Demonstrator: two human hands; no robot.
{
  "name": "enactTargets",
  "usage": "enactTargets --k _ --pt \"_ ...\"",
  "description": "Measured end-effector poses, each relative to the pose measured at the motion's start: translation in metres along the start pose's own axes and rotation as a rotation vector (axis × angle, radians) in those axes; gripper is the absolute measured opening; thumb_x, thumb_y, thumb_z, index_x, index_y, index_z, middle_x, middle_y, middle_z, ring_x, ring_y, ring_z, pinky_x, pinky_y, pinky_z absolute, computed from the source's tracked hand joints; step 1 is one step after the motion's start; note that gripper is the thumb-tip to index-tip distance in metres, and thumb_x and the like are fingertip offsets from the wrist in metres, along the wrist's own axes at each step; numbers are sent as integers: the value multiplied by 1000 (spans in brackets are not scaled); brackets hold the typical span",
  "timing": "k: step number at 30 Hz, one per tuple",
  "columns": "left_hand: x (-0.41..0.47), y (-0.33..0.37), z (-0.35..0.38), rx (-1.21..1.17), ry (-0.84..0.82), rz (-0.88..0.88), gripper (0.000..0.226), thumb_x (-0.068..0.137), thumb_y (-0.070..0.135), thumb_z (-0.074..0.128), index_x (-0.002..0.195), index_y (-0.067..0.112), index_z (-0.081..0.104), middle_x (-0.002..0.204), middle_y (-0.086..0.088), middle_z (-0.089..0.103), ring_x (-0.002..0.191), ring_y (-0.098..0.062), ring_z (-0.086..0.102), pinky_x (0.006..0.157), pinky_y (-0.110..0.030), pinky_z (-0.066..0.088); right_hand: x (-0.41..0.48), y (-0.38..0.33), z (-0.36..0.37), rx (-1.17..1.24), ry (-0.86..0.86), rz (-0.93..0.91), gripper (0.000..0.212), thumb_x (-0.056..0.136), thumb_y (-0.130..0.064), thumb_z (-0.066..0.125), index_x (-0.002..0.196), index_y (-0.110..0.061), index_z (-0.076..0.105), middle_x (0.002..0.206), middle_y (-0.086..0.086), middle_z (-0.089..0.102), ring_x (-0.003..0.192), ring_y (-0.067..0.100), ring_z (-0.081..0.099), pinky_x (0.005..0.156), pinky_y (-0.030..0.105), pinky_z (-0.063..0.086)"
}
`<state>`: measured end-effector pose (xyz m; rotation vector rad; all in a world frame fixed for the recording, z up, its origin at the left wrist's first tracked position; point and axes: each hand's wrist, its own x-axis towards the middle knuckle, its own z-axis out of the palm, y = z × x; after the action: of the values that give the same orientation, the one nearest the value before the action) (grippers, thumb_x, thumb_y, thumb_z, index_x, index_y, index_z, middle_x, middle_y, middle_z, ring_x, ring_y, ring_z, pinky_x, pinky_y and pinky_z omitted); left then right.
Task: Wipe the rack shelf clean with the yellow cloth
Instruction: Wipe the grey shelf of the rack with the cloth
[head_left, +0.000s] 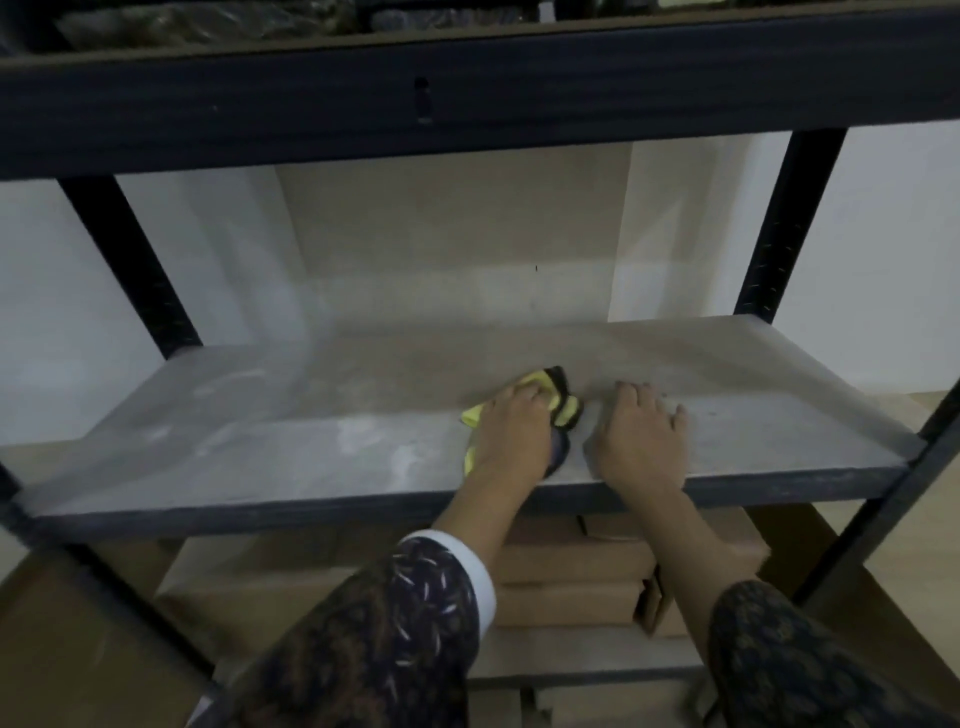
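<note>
Head view looks down on the grey, dusty rack shelf (260, 441). The left hand (511, 426) presses the yellow cloth (566, 408) (bunched, with dark trim) onto the board near its front edge, fingers bent over it. Just beside it, the right hand (641, 436) rests palm down, fingers loosely spread, holding nothing. Cardboard boxes (571, 566) sit below.

Cloth (567, 409) lies on shelf (260, 447), near front edge, right of centre. Left hand (511, 431) on top of cloth; right hand (641, 441) just beside, to the right, on shelf. Boxes (571, 566) stacked below; upper shelf (467, 104) overhead.
</note>
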<state>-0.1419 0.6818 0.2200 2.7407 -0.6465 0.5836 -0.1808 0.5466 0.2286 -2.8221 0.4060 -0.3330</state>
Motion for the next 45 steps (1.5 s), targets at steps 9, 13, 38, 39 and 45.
enactTargets --k 9,13,38,39,45 --pt "-38 -125 -54 219 -44 -397 21 90 11 50 99 -2 63 108 -23 64 98 -38 56 86 -37 43 -2 0 0 -20 -19 -4 51 91 -21 41 139 -3 38 148 14 37 139 30 30 120 50 11" --pt "-18 -84 -58 -50 117 -384 36 84 8 46 114 -3 64 116 -26 63 106 -39 59 95 -39 45 0 -2 3 -2 -13 -13 54 92 -21 39 142 -4 33 150 13 34 142 30 26 120 48 9" --pt "-111 -208 -93 229 9 -512 30 78 -1 56 107 -4 62 109 -24 63 94 -44 54 80 -46 44 -8 -94 16 20 -45 -199 50 101 -30 34 146 -9 29 153 10 28 145 25 18 120 51 5" --pt "-114 -219 -99 250 23 -534 27 78 -3 55 104 -5 63 107 -26 63 92 -45 54 81 -47 43 -9 -101 18 27 -53 -215 50 101 -30 34 146 -9 28 153 9 27 146 24 17 120 51 5" --pt "-71 -169 -81 47 80 -301 21 69 21 48 84 17 62 88 -12 66 82 -37 60 73 -40 48 -17 -125 35 15 -111 -179 52 100 -35 32 146 -9 28 153 10 27 145 26 19 120 48 8"
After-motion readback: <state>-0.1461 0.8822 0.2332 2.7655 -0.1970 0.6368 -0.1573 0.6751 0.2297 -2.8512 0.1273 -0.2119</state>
